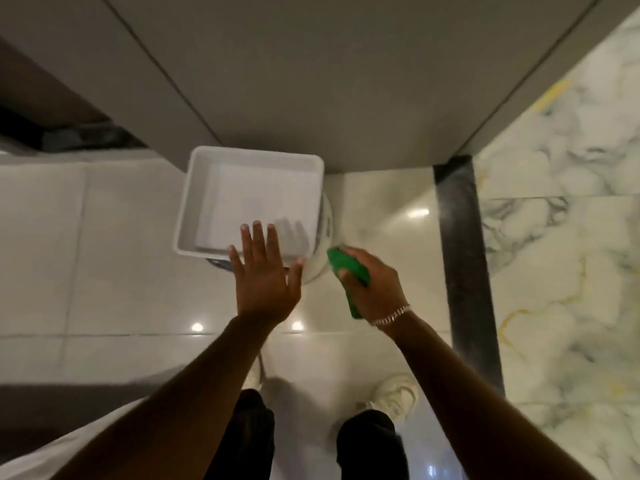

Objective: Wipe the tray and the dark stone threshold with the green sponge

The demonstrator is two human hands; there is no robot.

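Nearest the camera, feet: a pale shoe (394, 396) stands on the glossy floor tiles (114, 258), with dark trouser legs (367, 441) below it at the bottom edge; a second shoe is mostly hidden behind the left forearm.
Arms: both bare forearms reach forward and down from the lower corners, well apart at the elbows and nearer at the wrists.
Left hand (265, 275): flat and open, back facing up, fingers straight and slightly fanned, thumb out to the side; the fingertips overlap the near rim of the tray, though whether they touch it cannot be told.
Right hand (370, 289): curled around the green sponge, thumb and fingers clamped on its sides; a pale chain bracelet (391, 316) sits at the wrist.
Green sponge (348, 268): held in the right hand, just right of the tray's near corner, one end poking out past the fingers and the other end showing below the palm.
Tray (187, 199): white, square, with raised walls, sitting on a pale round base (323, 237) that shows at its right side; its far edge lies close to a grey panel (311, 81).
Threshold (464, 258): a dark stone strip to the right of the sponge hand, running from near to far.
Beyond the threshold: white marble floor (571, 237) with grey and yellow veins.
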